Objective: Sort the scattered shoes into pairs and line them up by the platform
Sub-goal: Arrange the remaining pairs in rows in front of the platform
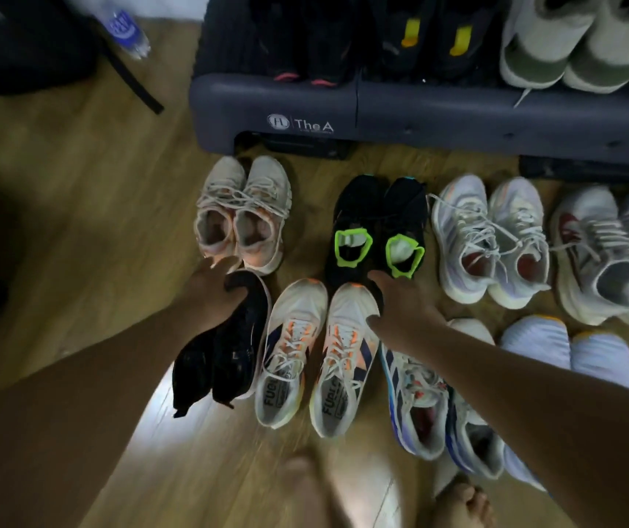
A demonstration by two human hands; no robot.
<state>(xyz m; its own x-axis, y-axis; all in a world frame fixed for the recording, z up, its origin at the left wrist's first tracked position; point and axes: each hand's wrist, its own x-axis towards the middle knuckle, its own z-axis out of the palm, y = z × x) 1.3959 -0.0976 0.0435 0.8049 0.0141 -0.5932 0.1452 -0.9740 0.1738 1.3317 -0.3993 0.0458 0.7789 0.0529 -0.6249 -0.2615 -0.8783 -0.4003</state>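
Observation:
A dark grey platform (381, 112) stands at the back with several shoes on top. In front of it sit a cream pair (242, 215), a black pair with green collars (377, 226), a white-lilac pair (492, 238) and a white-grey pair (610, 253). Nearer me lie a black pair (229, 352), a white-orange pair (305, 360), a blue-white pair (427, 405) and a pale white pair (572, 348). My left hand (213, 295) grips the toe of the black pair. My right hand (400, 306) holds the toe of the right white-orange shoe between thumb and fingers.
A black bag (19, 40) with a strap and a water bottle (126, 28) lie at the back left on the wooden floor (76, 184). My bare feet (461, 504) show at the bottom edge.

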